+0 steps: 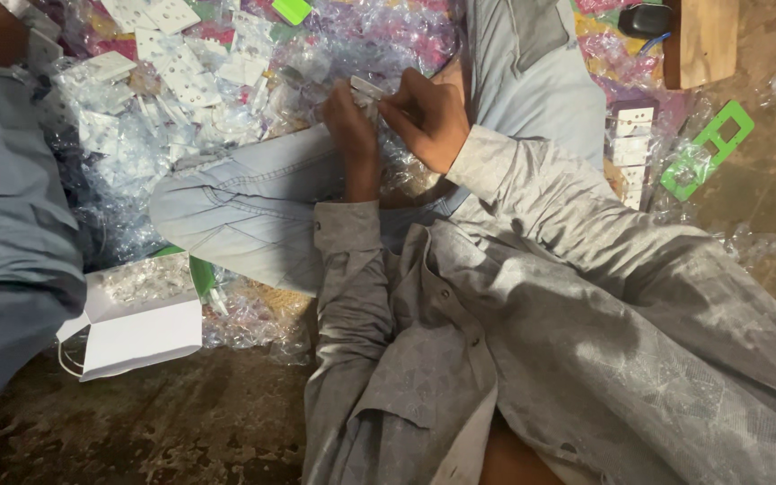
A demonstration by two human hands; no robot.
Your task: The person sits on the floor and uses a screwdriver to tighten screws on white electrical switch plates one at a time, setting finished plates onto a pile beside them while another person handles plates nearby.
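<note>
I see both hands meeting above the bent knee. Small white plastic piece sits pinched between them, long axis running left-right. Left hand fingers closed on its near end; right hand fingers grip the far end from the right.

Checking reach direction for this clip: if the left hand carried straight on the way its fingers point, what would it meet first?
The left hand points up the picture; beyond the small white part it touches, likely the clear plastic wrappers, though depth is unclear.
</note>
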